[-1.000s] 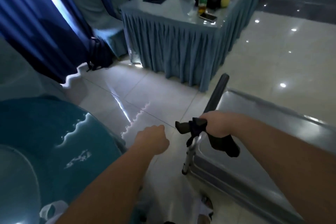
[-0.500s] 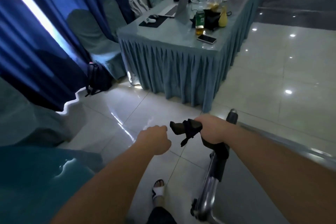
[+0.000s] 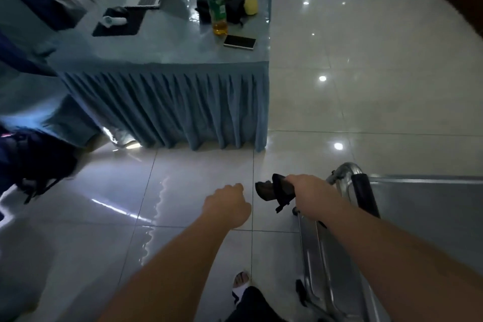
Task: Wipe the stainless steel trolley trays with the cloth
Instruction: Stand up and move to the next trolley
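- Right hand grips the dark cloth — beside the trolley handle.
- Left hand — fingers curled into a loose fist, holding nothing, above the floor.

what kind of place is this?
Probably a banquet or function hall: a table with a pleated blue skirt, a glossy tiled floor, and a steel trolley being cleaned with a dark cloth.
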The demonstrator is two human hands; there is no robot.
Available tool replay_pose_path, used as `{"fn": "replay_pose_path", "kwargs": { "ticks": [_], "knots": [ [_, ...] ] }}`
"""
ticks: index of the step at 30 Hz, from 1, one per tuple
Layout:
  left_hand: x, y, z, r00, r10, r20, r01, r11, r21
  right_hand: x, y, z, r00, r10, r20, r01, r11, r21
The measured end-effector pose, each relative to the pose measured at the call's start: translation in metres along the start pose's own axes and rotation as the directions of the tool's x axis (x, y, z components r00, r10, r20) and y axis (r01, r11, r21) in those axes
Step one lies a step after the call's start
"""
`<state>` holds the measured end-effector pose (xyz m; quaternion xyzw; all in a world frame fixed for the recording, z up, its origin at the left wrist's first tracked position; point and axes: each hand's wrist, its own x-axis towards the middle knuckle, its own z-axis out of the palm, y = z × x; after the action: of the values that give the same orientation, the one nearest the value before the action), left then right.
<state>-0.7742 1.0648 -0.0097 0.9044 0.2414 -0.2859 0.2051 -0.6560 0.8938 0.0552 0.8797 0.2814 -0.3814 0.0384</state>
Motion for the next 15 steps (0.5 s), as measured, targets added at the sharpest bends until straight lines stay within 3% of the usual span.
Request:
{"fn": "replay_pose_path", "kwargs": {
  "ticks": [4,15],
  "knots": [
    [0.014,-0.025,-0.018,1.000,0.021,0.007,-0.021,1.000,0.016,0.024,-0.016,-0.017,0.998,0.057,0.037,-0.058,0.998,0.016],
    [0.080,-0.044,-0.097,0.998,0.011,-0.059,-0.008,0.999,0.052,0.104,-0.012,-0.049,0.987,0.080,-0.142,-0.056,0.985,0.165]
  ]
}}
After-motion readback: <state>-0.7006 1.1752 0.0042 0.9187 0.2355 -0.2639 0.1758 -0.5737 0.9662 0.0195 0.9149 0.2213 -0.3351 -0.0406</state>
